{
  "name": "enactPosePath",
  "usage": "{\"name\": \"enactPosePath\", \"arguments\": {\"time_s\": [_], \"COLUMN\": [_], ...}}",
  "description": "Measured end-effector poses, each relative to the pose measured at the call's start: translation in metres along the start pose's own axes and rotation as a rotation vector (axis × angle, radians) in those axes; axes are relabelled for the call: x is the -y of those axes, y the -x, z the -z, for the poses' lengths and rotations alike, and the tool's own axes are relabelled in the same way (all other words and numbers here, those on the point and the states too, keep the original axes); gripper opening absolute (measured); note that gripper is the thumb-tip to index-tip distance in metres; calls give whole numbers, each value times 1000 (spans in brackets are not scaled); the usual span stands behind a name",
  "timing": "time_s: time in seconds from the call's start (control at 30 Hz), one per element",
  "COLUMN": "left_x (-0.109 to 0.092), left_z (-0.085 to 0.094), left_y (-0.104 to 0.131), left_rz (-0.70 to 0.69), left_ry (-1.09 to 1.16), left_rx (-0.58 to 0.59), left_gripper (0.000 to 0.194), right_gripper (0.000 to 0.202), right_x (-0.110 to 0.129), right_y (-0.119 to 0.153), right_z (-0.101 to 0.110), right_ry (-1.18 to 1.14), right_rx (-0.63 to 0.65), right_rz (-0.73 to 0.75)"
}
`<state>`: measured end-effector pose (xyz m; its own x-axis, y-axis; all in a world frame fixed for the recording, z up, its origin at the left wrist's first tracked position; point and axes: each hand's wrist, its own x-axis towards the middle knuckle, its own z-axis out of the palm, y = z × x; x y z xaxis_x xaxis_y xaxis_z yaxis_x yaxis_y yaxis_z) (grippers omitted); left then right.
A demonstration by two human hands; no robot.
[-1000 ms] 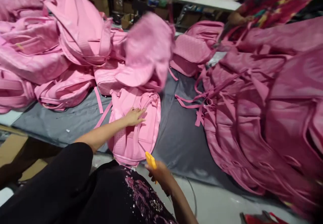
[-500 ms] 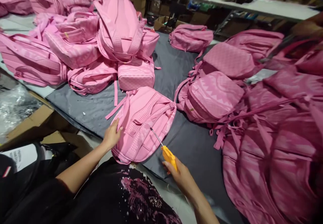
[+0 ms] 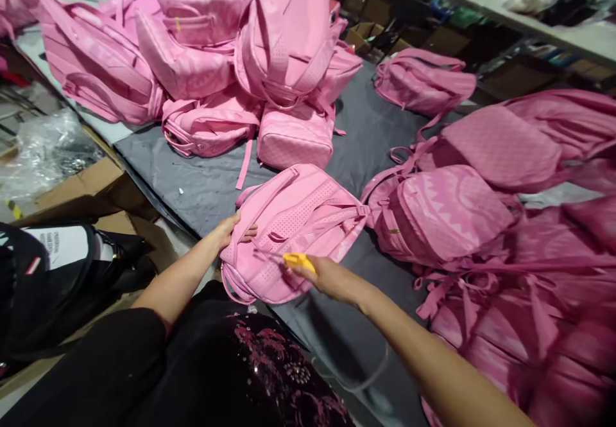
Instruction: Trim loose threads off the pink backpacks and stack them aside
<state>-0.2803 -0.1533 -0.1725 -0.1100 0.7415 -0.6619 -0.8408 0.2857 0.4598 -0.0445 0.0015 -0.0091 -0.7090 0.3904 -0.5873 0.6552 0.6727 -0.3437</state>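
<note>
A pink backpack [image 3: 308, 202] lies with its straps up on the dark grey cloth in front of me. My left hand [image 3: 235, 231] is at its left edge, around a strap, with the fingers partly spread on the back panel. Wrapped round the yellow handle of a thin-tipped tool [image 3: 299, 261] is my right hand [image 3: 325, 276], over the lower middle of the backpack. The tool's thin shaft points left towards my left fingers and is blurred; whether its tip touches the fabric cannot be made out.
Pink backpacks are piled at the back left [image 3: 283, 35] and along the right side [image 3: 452, 212] of the grey cloth [image 3: 206, 183]. Cardboard boxes [image 3: 91, 186] and clear plastic wrap stand at the left, beside a black bag [image 3: 19, 292]. A shelf runs along the back right.
My right hand has moved up and left with the yellow tool, which now points left over the backpack. My left fingers reach further onto the panel. The view has shifted.
</note>
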Motion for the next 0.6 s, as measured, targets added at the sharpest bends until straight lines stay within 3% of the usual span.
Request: {"name": "enactPosePath", "arguments": {"time_s": [0.07,0.17,0.27,0.4,0.5,0.6], "left_x": [-2,-1,9,38,54,62], "left_z": [4,-1,-21,-60,-79,-91], "left_y": [-3,-6,-3,9,17,26], "left_rz": [8,-92,-316,-738,-786,-856], "left_ry": [8,-157,-559,-1265,-1760,-1832], "left_rx": [17,-21,-158,-335,-412,-436], "left_gripper": [68,56,50,58,65,60], "right_gripper": [54,54,53,52,50,53], "right_x": [8,16,18,5,-9,-24], "right_y": [7,10,7,14,30,48], "right_z": [-4,5,18,30,30,28], "right_ry": [27,124,177,249,295,277], "right_rx": [-15,-221,-243,-297,-283,-285], "right_rz": [-12,-107,-115,-226,-281,-420]}}
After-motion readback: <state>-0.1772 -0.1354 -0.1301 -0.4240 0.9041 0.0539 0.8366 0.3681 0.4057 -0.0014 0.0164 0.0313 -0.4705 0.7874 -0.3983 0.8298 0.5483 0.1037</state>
